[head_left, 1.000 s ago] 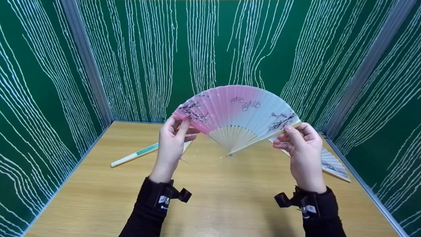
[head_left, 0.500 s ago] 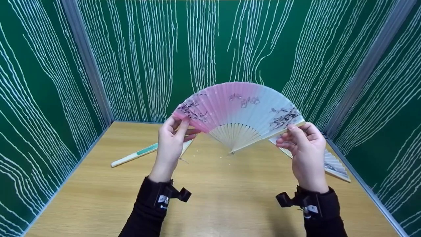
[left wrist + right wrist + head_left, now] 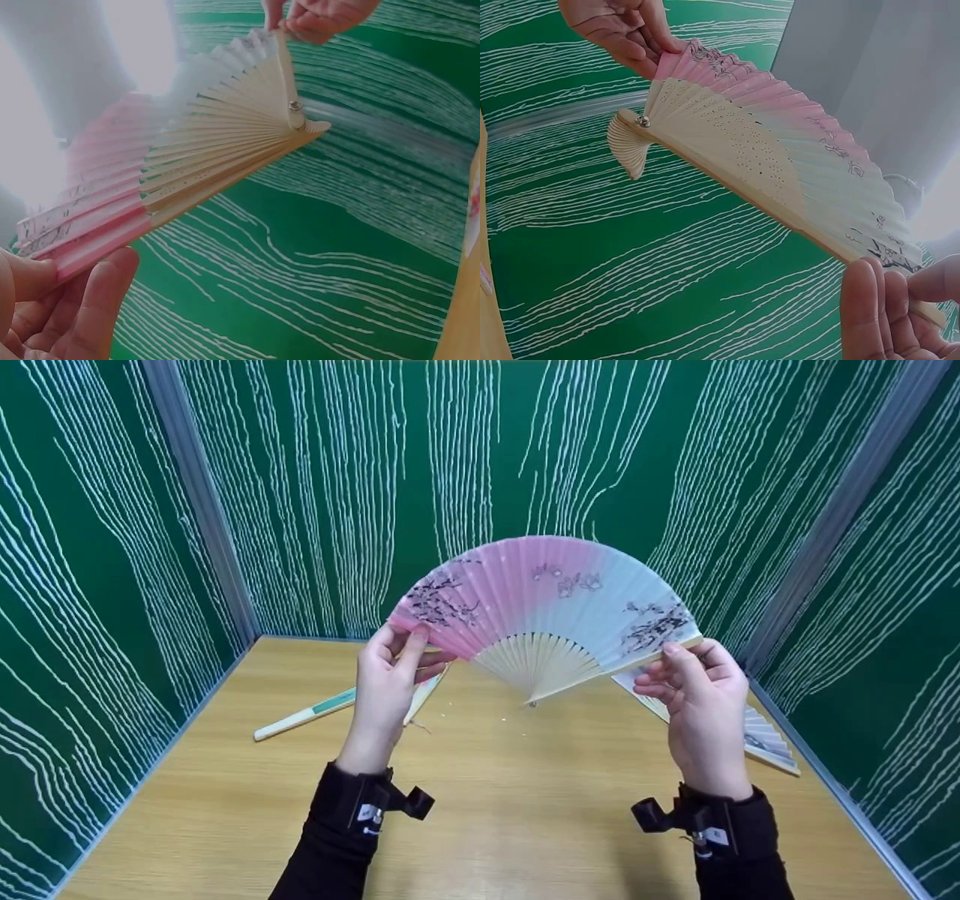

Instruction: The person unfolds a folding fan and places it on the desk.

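Note:
A folding fan (image 3: 540, 592), pink at the left and pale blue at the right with dark blossom branches, is spread wide above the table. My left hand (image 3: 386, 690) pinches its pink outer edge between thumb and fingers. At the other end my right hand (image 3: 701, 709) grips the pale wooden guard near the tip. The left wrist view shows the ribs (image 3: 217, 142) meeting at a metal pivot (image 3: 295, 106). In the right wrist view the right fingers (image 3: 885, 307) lie along the guard (image 3: 780, 214), and the left hand (image 3: 626, 30) holds the far end.
On the wooden table (image 3: 480, 810), a folded fan with a green band (image 3: 330, 703) lies at the left, beside another partly hidden behind the left hand. A partly open grey-white fan (image 3: 769, 735) lies at the right. Green panels with white wavy lines (image 3: 465, 457) surround the table.
The fan has risen slightly and its arc has spread wider. My right hand has moved a little to the right and my left hand slightly left, both keeping their hold.

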{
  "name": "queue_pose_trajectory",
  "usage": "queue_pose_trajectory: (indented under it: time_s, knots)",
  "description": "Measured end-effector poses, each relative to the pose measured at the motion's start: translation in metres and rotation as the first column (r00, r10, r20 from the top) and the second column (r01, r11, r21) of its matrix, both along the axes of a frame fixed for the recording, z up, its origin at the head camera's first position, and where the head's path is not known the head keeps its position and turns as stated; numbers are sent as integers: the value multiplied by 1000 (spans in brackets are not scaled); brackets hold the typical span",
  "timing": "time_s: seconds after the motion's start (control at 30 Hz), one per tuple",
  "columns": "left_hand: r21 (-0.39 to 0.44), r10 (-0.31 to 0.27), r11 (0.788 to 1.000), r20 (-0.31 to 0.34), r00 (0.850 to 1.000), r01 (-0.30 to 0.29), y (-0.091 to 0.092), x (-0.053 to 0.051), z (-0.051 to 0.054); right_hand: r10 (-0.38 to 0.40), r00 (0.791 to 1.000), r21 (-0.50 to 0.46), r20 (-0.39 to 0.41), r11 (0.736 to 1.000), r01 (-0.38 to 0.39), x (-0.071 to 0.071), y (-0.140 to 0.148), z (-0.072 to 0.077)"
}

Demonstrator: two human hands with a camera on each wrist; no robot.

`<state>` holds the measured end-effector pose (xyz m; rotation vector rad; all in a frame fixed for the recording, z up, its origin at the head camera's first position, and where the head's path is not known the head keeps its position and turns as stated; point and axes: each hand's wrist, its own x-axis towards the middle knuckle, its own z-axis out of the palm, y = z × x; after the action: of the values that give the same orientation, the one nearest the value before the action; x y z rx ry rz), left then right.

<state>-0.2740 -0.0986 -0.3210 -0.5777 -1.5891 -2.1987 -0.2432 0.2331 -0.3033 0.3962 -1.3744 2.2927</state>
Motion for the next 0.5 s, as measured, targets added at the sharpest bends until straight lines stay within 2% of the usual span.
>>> queue_pose_trajectory:
  time_s: [0.5]
  knots:
    - [43,-17,999,-11,1000,18,-4,2,4,11,1000,-36,-5,999,-11,0,0,-1]
